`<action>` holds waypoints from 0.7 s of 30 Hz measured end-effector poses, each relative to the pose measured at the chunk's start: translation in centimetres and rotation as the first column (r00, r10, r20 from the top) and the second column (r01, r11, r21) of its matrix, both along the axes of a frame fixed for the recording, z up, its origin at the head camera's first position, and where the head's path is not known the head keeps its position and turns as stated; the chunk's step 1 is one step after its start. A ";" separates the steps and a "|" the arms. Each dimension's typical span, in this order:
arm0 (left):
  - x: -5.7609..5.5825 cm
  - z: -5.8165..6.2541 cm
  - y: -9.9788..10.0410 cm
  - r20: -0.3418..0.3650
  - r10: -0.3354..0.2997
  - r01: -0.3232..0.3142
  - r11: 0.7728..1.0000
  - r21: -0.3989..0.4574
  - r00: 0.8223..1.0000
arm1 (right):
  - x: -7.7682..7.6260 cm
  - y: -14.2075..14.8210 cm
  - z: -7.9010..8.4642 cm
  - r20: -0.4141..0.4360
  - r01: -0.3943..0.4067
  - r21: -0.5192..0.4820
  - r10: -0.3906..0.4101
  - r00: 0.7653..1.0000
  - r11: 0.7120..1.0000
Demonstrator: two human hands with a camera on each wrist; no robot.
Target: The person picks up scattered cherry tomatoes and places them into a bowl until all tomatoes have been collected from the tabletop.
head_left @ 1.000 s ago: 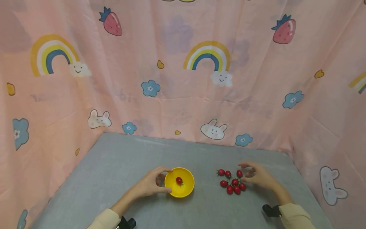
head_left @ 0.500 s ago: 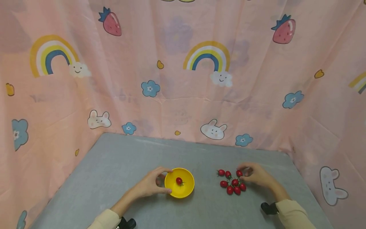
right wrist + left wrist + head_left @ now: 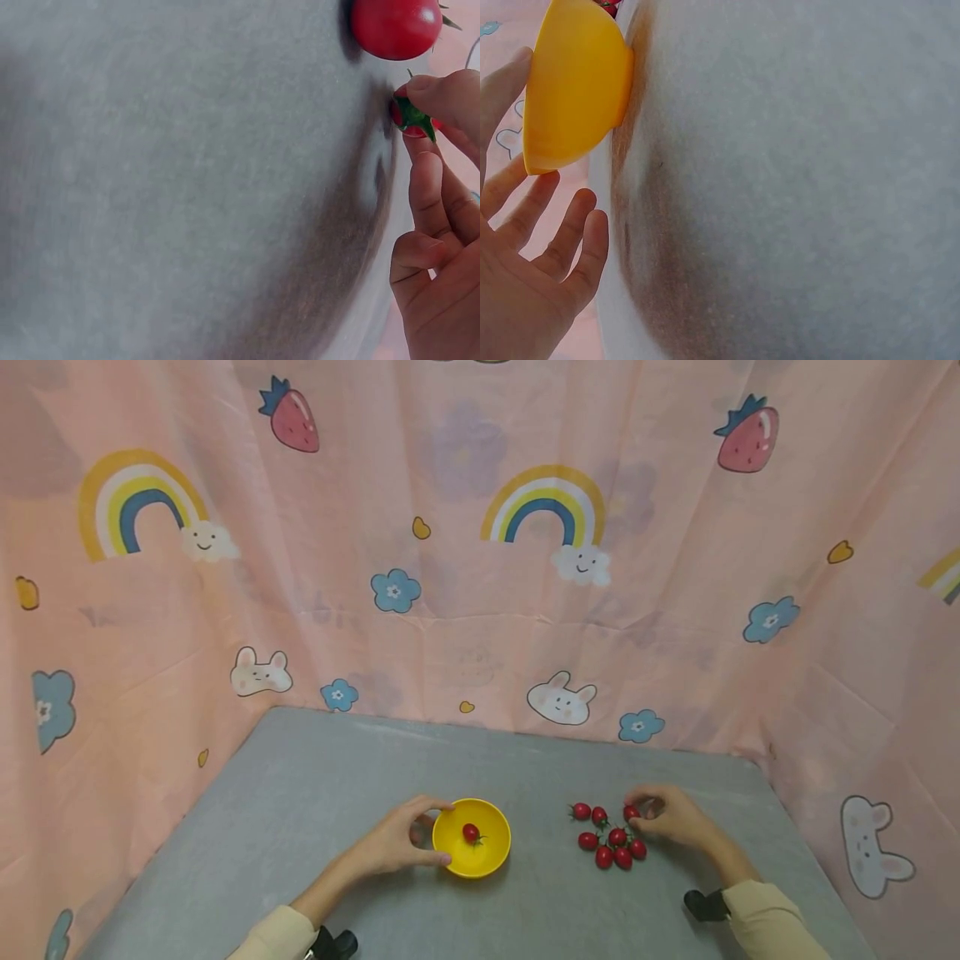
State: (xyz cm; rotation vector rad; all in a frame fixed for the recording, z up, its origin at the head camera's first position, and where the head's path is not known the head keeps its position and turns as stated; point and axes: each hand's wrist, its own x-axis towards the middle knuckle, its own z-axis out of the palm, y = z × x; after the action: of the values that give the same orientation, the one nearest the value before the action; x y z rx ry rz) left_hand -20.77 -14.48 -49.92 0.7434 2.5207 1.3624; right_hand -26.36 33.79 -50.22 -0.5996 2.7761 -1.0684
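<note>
My left hand [image 3: 390,839] grips a yellow bowl [image 3: 480,862] at its left side, thumb and fingertips at the rim. Inside the bowl lies one cherry tomato [image 3: 470,833] with a green stem. In the left wrist view the bowl [image 3: 574,90] stands on its base, and the other fingers spread loosely beneath. My right hand [image 3: 678,818] pinches a cherry tomato [image 3: 631,812] between thumb and fingertips at the upper right of a cluster. The right wrist view shows that tomato's green cap [image 3: 415,120] facing the camera, its far side hidden by the fingers.
Several more red cherry tomatoes [image 3: 617,837] lie close together on the grey table [image 3: 540,910], just left of the right hand. One nearby tomato [image 3: 397,26] looms large in the right wrist view. A pink printed curtain [image 3: 465,635] encloses the table's back and sides.
The right hand's thumb and fingers have closed in on the upper right tomato, which has shifted slightly right. The left hand and bowl have stayed put.
</note>
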 end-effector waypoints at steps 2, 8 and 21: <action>0.0 0.0 0.0 0.004 -0.001 0.001 1.000 -0.001 1.000 | 0.0 0.2 -0.1 -0.008 0.012 -0.003 -0.012 1.000 1.000; -0.1 0.0 0.1 0.004 0.000 0.000 1.000 -0.005 1.000 | 0.2 0.4 -0.2 -0.004 0.048 -0.022 -0.048 0.999 0.999; -0.1 -0.1 -0.1 0.013 -0.003 0.003 1.000 -0.007 1.000 | 1.9 0.3 0.4 -0.029 0.041 -0.107 -0.045 0.999 0.993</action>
State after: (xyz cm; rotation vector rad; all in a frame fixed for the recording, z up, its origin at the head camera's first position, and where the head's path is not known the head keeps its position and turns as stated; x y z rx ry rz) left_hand -20.88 -14.54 -50.03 0.7351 2.5118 1.3528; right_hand -24.47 34.12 -49.82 -0.5754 2.7843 -1.2333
